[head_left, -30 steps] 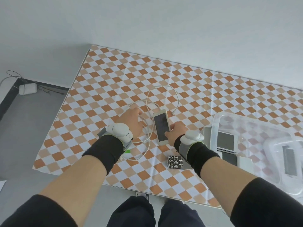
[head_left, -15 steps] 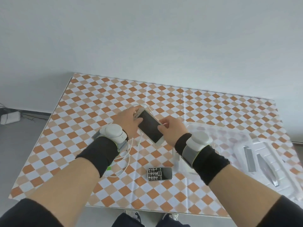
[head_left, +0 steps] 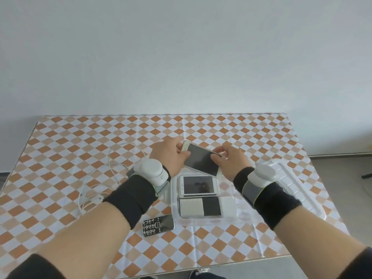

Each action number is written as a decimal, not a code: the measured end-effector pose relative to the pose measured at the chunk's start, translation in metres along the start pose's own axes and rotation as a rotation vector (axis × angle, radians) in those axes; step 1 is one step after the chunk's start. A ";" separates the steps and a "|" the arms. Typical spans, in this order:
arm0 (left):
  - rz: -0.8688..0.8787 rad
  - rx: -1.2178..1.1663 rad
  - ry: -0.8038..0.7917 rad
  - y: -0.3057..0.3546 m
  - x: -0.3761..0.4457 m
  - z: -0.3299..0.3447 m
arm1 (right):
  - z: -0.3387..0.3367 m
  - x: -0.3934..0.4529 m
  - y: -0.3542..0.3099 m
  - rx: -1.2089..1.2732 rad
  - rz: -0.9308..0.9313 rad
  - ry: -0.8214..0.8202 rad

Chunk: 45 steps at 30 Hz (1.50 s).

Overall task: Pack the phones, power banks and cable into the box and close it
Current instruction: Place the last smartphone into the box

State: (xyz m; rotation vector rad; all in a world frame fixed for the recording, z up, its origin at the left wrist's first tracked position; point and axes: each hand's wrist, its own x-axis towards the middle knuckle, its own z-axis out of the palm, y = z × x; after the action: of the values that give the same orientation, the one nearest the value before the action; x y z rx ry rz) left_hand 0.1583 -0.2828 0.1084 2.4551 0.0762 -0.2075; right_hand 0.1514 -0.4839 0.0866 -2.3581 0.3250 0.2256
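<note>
Nearest me, below and left of my left grip, the keypad phone [head_left: 158, 225] lies flat on the counter [head_left: 221, 242], outside the box, long axis roughly left-right, keys at its left end. Just right of it sits the clear box [head_left: 229, 215], open, with a white power bank [head_left: 200, 207] in its near part and a white phone [head_left: 198, 185] stacked screen-up behind that, both lying left-right. The lid [head_left: 289, 184] rests on the counter under and beyond my right wrist. Left of my left wrist the white cable [head_left: 96, 178] sprawls in loose loops, not packed; it looks limp and likely to tangle, so I'd gather the loops rather than pinch one strand. Above the box's far end I hold the smartphone [head_left: 201, 159] off the counter, screen up, long axis running diagonal from far-left to near-right, slightly tilted. My left hand [head_left: 171, 156] is curled on its far-left end, thumb on the glass edge; my right hand [head_left: 229, 158] pinches the right edge with fingertips. The phone reads as stiff, slick glass, light but breakable, so I judge edge holds on the long sides safest. I'd say it needs turning square with the stack below before lowering. Beyond the hands is only bare checked counter and wall.
</note>
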 end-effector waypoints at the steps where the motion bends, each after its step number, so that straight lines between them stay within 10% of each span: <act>1: -0.004 0.017 -0.022 0.001 -0.002 0.003 | -0.002 0.000 0.004 0.001 0.020 -0.001; 22: -0.356 0.323 -0.394 0.012 -0.015 0.127 | 0.049 0.031 0.099 -0.165 0.153 -0.284; 45: -0.223 0.500 -0.464 -0.025 -0.011 0.155 | 0.076 0.028 0.110 -0.053 0.122 -0.367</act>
State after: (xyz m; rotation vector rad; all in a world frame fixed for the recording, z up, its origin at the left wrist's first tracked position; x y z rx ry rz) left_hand 0.1249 -0.3602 -0.0241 2.8119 0.1046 -0.9912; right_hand 0.1400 -0.5133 -0.0465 -2.2921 0.2854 0.7219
